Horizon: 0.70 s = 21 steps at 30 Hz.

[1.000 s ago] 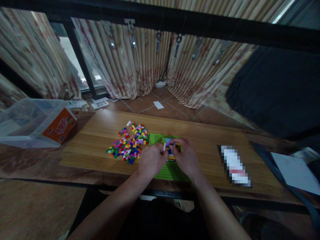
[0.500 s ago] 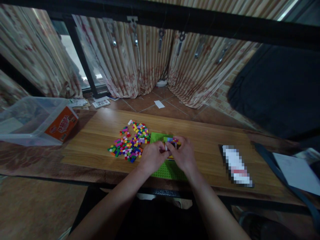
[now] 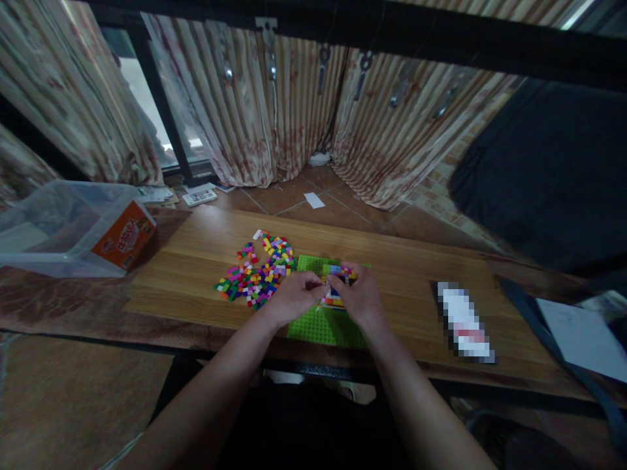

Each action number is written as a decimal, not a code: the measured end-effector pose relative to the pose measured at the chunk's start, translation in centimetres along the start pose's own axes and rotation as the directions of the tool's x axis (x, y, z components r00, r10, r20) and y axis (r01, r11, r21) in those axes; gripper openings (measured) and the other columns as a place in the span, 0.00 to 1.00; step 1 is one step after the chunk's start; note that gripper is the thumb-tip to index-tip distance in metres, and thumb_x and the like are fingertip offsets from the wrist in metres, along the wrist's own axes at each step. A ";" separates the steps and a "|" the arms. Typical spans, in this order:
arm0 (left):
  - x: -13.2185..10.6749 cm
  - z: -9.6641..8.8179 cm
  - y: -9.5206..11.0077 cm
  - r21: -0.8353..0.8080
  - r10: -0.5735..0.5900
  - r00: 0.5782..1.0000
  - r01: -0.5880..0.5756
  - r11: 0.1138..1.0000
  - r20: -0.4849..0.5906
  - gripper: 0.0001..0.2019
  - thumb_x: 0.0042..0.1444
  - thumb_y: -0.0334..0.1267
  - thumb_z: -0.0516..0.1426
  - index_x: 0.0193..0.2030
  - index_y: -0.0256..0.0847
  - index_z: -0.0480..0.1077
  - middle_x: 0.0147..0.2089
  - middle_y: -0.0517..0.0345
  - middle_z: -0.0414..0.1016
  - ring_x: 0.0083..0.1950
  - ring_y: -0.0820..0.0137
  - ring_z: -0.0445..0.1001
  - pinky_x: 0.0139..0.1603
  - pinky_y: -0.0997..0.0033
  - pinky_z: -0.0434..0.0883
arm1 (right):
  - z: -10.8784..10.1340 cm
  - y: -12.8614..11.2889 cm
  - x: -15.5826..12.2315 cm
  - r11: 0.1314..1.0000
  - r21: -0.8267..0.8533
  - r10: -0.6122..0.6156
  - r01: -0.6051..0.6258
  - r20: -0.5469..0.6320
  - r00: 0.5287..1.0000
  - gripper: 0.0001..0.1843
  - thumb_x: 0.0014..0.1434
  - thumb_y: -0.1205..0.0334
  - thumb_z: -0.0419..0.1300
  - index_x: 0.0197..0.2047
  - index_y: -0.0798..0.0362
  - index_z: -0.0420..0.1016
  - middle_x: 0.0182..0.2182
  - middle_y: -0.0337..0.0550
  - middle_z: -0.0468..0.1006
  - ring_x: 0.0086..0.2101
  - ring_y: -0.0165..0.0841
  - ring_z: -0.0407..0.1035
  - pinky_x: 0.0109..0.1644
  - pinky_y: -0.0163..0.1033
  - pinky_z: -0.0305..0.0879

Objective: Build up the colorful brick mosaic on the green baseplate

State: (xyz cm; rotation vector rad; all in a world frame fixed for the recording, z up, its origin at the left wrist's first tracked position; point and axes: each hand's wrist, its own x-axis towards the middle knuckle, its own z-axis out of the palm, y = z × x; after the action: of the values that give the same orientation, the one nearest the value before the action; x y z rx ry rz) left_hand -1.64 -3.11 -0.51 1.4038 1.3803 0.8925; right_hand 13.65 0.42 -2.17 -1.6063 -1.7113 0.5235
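Note:
On a green studded baseplate [image 3: 326, 329] stands a low structure of coloured toy bricks [image 3: 334, 301], with blue, red, yellow and white parts showing. My left hand [image 3: 296, 297] is at its left side, thumb and forefinger pinched together; whatever small piece they hold is too small to make out. Over the right side of the structure curls my right hand [image 3: 363, 297], thumb on the near side and fingers at the back, gripping it. Both thumbs almost meet above the bricks, and the fingers hide part of the structure. Left of the baseplate lies a loose pile of small coloured bricks [image 3: 255, 277].
A clear plastic bin [image 3: 73, 254] with an orange label stands left of the wooden board [image 3: 171, 281]. To the right lie a blurred-out flat object [image 3: 465, 323], a dark strap [image 3: 548, 339] and a white paper [image 3: 580, 336]. Striped curtains [image 3: 274, 111] hang behind.
My left hand has drawn slightly back to the left from the structure, so more of its near side shows. My right hand stays over the bricks. The view has shifted a little.

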 end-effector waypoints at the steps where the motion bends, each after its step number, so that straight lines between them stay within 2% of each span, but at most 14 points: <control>1: 0.1 0.0 0.0 -0.002 -0.017 1.000 0.017 1.000 -0.008 0.08 0.52 0.38 0.58 0.26 0.37 0.72 0.22 0.63 0.70 0.25 0.75 0.66 0.27 0.75 0.62 | 0.0 0.0 0.0 1.000 -0.005 -0.001 0.001 -0.003 1.000 0.23 0.49 0.50 0.64 0.45 0.55 0.78 0.42 0.53 0.78 0.44 0.45 0.70 0.52 0.52 0.64; 13: 0.8 0.7 0.1 -0.100 -0.188 0.982 0.184 0.978 -0.027 0.05 0.46 0.31 0.60 0.22 0.37 0.69 0.16 0.67 0.64 0.19 0.77 0.62 0.23 0.76 0.58 | 0.2 0.2 0.0 1.000 -0.006 0.008 -0.008 0.001 1.000 0.24 0.49 0.48 0.63 0.45 0.55 0.78 0.43 0.52 0.77 0.44 0.45 0.70 0.52 0.52 0.64; 18: 0.5 1.1 -0.3 -0.092 -0.124 0.990 0.118 0.989 -0.069 0.04 0.47 0.33 0.60 0.23 0.37 0.70 0.18 0.66 0.67 0.21 0.77 0.63 0.24 0.76 0.60 | 0.2 0.3 -0.1 1.000 0.008 -0.008 0.008 0.010 1.000 0.25 0.49 0.47 0.64 0.45 0.56 0.77 0.42 0.53 0.78 0.45 0.45 0.70 0.52 0.53 0.64; 21: 0.5 0.0 -0.6 -0.069 -0.058 0.997 0.055 0.996 -0.050 0.08 0.50 0.38 0.58 0.24 0.38 0.70 0.19 0.66 0.65 0.21 0.77 0.62 0.25 0.76 0.60 | 0.0 0.5 -0.1 0.999 0.048 -0.024 0.022 0.041 0.999 0.27 0.52 0.44 0.61 0.47 0.57 0.77 0.43 0.55 0.78 0.46 0.46 0.70 0.52 0.53 0.64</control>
State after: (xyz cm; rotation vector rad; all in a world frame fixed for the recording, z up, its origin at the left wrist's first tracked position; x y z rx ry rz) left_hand -1.78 -2.68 -1.09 1.2922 1.4089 0.9359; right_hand 14.02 0.40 -2.56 -1.5502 -1.7330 0.5865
